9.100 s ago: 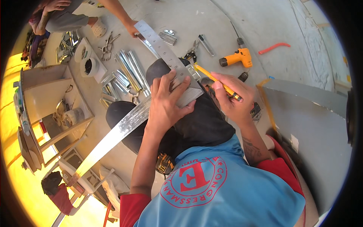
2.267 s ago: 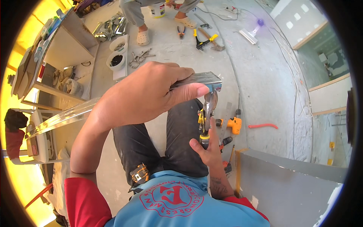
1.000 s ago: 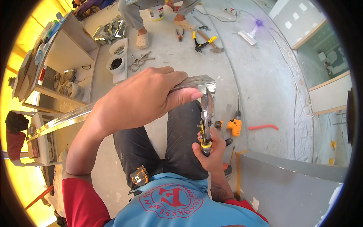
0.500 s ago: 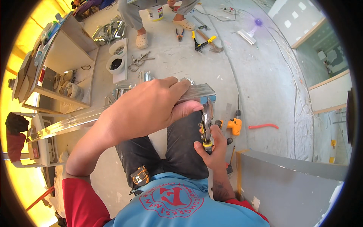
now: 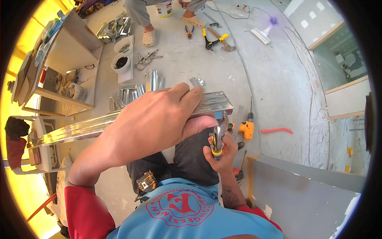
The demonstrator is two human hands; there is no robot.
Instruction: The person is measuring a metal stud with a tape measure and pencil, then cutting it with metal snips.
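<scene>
My left hand [image 5: 153, 115] is closed over a long, shiny metal channel [image 5: 216, 102], its thumb along the near side. The channel runs from the far left, under the hand, to an end just right of my fingers. In my right hand [image 5: 227, 153] is a pair of tin snips [image 5: 217, 139] with yellow-and-black handles, pointing up. Their metal jaws meet the channel near its right end; whether they bite into it I cannot tell. Several short cut metal pieces [image 5: 153, 81] lie on the floor beyond my left hand.
An orange cordless drill [image 5: 247, 128] and a red strip [image 5: 277, 130] lie to the right. Farther off are pliers [image 5: 189, 32], a hammer [image 5: 223, 43], clamps [image 5: 146, 59] and a white tub [image 5: 120, 63]. Another person's foot [image 5: 149, 38] is ahead. A grey panel [image 5: 302, 187] stands near right.
The channel's end and my left hand have shifted slightly right. The snips' jaws have also moved a little right and lower in the view, still at the channel.
</scene>
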